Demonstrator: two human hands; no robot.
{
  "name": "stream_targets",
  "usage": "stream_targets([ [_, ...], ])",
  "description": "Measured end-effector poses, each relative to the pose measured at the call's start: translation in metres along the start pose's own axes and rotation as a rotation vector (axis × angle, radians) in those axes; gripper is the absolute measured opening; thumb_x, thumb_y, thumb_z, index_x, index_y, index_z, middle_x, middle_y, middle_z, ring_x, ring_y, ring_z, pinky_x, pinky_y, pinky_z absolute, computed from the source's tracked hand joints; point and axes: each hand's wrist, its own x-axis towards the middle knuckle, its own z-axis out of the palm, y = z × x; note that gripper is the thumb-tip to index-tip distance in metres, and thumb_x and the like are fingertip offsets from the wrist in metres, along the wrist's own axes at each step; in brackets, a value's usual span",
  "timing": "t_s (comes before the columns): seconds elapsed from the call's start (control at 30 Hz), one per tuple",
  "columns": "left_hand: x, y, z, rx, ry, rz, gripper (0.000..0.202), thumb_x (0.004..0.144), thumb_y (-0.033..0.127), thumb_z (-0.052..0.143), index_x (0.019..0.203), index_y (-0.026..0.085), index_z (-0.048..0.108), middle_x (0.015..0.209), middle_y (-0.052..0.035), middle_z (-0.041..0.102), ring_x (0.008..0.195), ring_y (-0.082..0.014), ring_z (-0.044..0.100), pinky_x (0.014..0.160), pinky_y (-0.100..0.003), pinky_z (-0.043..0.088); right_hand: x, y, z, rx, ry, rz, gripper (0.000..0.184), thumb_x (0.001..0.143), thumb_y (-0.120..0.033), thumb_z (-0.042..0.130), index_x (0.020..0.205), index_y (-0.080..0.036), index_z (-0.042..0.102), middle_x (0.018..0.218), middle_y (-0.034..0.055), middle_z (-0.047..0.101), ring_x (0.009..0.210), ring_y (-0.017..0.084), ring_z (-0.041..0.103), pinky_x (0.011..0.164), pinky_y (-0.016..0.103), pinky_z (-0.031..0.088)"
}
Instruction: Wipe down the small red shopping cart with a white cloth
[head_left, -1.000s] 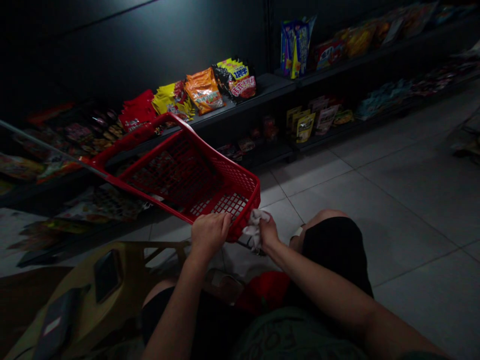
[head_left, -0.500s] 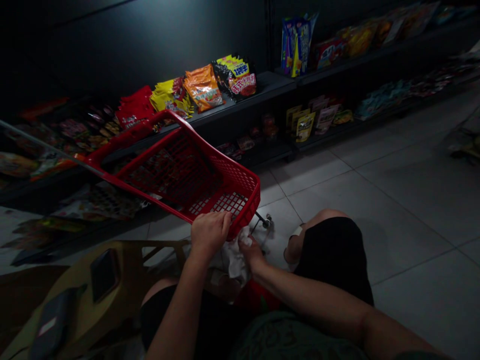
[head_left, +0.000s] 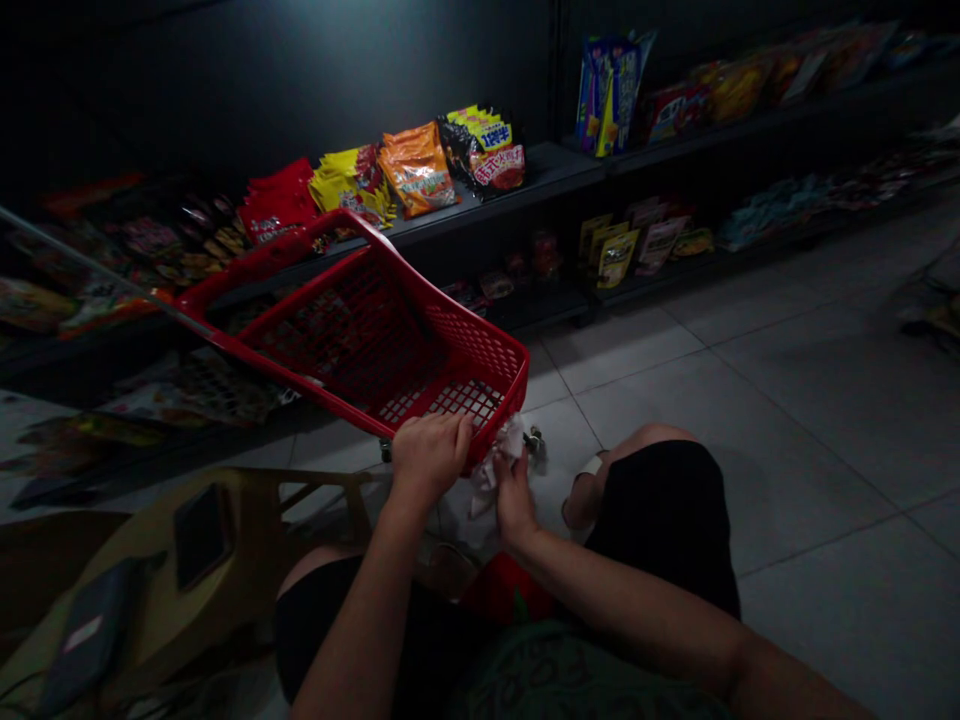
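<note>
A red plastic shopping cart (head_left: 472,345) with a lattice basket stands tilted in front of me, its handle toward the shelves at the left. My left hand (head_left: 431,455) is closed over the near rim at the cart's front end. Against the outside of that front end, my right hand (head_left: 516,500) holds a crumpled white cloth (head_left: 510,440), fingers pressed on it. Part of the cloth hangs below the fingers. A small caster wheel (head_left: 535,441) shows just beyond the cloth.
Shelves (head_left: 555,170) of bagged snacks run along the dark wall. To my left a yellowish stool (head_left: 161,570) carries a phone (head_left: 202,535) and a dark case (head_left: 94,630). Pale floor tiles (head_left: 795,400) extend to the right, past my knees.
My right hand has moved up with the cloth, along the cart's front end. The left hand keeps its grip on the rim. The whole view has shifted slightly.
</note>
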Motion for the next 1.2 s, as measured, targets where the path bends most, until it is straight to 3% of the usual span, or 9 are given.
stream_targets([
  [0.13, -0.005, -0.004, 0.0, 0.015, -0.009, -0.001, 0.042, 0.101, 0.035, 0.035, 0.078, 0.023, 0.068, 0.08, -0.0046, 0.075, 0.076, -0.0227, 0.068, 0.067, -0.036, 0.033, -0.009, 0.02, -0.016, 0.051, -0.043, 0.277, 0.042, 0.074, -0.038, 0.07, 0.112, -0.022, 0.06, 0.1, 0.0042, 0.074, 0.096, 0.022, 0.069, 0.08, 0.032, 0.054],
  [0.27, -0.006, -0.004, -0.002, 0.007, -0.02, 0.004, 0.039, 0.1, 0.034, 0.036, 0.081, 0.022, 0.068, 0.083, -0.0052, 0.076, 0.079, -0.0222, 0.068, 0.068, -0.035, 0.034, 0.018, 0.025, -0.019, 0.11, 0.049, 0.337, 0.044, 0.069, -0.033, 0.072, 0.11, -0.024, 0.059, 0.089, 0.0007, 0.074, 0.076, 0.019, 0.07, 0.07, 0.03, 0.055],
  [0.43, -0.006, -0.003, -0.004, -0.011, -0.013, -0.009, 0.04, 0.1, 0.034, 0.036, 0.078, 0.022, 0.067, 0.082, -0.0053, 0.076, 0.078, -0.0219, 0.068, 0.069, -0.034, 0.035, 0.008, 0.02, -0.003, 0.123, -0.012, 0.54, 0.033, 0.073, -0.029, 0.062, 0.104, -0.017, 0.06, 0.072, 0.0033, 0.072, 0.062, 0.022, 0.069, 0.062, 0.036, 0.056],
  [0.6, -0.01, -0.008, -0.005, 0.003, 0.008, -0.008, 0.043, 0.101, 0.034, 0.033, 0.078, 0.021, 0.068, 0.08, -0.0066, 0.075, 0.077, -0.0216, 0.068, 0.069, -0.035, 0.036, -0.026, -0.012, 0.021, 0.166, -0.118, 0.565, 0.04, 0.077, -0.037, 0.066, 0.111, -0.017, 0.06, 0.081, 0.0046, 0.073, 0.071, 0.023, 0.07, 0.067, 0.037, 0.058],
  [0.73, -0.015, -0.014, -0.004, -0.075, -0.007, 0.012, 0.043, 0.102, 0.036, 0.033, 0.086, 0.022, 0.07, 0.086, -0.0059, 0.076, 0.082, -0.0223, 0.068, 0.073, -0.035, 0.038, -0.033, -0.048, 0.024, 0.029, -0.176, 0.294, 0.044, 0.079, -0.041, 0.068, 0.117, -0.02, 0.058, 0.098, 0.005, 0.073, 0.084, 0.023, 0.07, 0.08, 0.039, 0.057],
  [0.87, -0.017, -0.019, 0.0, -0.262, 0.068, -0.032, 0.035, 0.101, 0.032, 0.036, 0.111, 0.024, 0.068, 0.107, -0.0039, 0.076, 0.097, -0.0204, 0.068, 0.084, -0.035, 0.041, -0.016, -0.084, 0.013, -0.486, -0.386, -0.413, 0.037, 0.081, -0.038, 0.07, 0.114, -0.023, 0.065, 0.115, 0.0075, 0.069, 0.109, 0.025, 0.062, 0.101, 0.043, 0.047],
  [0.97, -0.02, -0.022, 0.004, -0.398, 0.169, -0.099, 0.043, 0.102, 0.029, 0.032, 0.141, 0.024, 0.049, 0.122, -0.0033, 0.072, 0.107, -0.018, 0.066, 0.093, -0.033, 0.041, 0.011, -0.108, 0.007, -0.973, -0.656, -0.89, 0.026, 0.086, -0.029, 0.066, 0.112, -0.027, 0.069, 0.124, 0.0067, 0.067, 0.125, 0.026, 0.053, 0.117, 0.048, 0.026],
  [1.07, -0.022, -0.024, 0.006, -0.435, 0.212, -0.133, 0.05, 0.103, 0.029, 0.029, 0.152, 0.02, 0.032, 0.129, -0.005, 0.068, 0.111, -0.0184, 0.065, 0.095, -0.034, 0.041, 0.053, -0.132, 0.004, -1.245, -0.781, -1.096, 0.026, 0.092, -0.024, 0.059, 0.115, -0.029, 0.068, 0.122, 0.0025, 0.069, 0.128, 0.023, 0.053, 0.123, 0.05, 0.006],
  [1.2, -0.022, -0.023, 0.008, -0.353, 0.188, -0.098, 0.05, 0.102, 0.034, 0.035, 0.15, 0.022, 0.037, 0.126, -0.0055, 0.07, 0.106, -0.0192, 0.067, 0.093, -0.035, 0.041, 0.116, -0.156, 0.0, -1.324, -0.552, -1.135, 0.023, 0.09, -0.022, 0.059, 0.108, -0.029, 0.071, 0.116, 0.0024, 0.072, 0.131, 0.026, 0.05, 0.121, 0.056, 0.007],
])
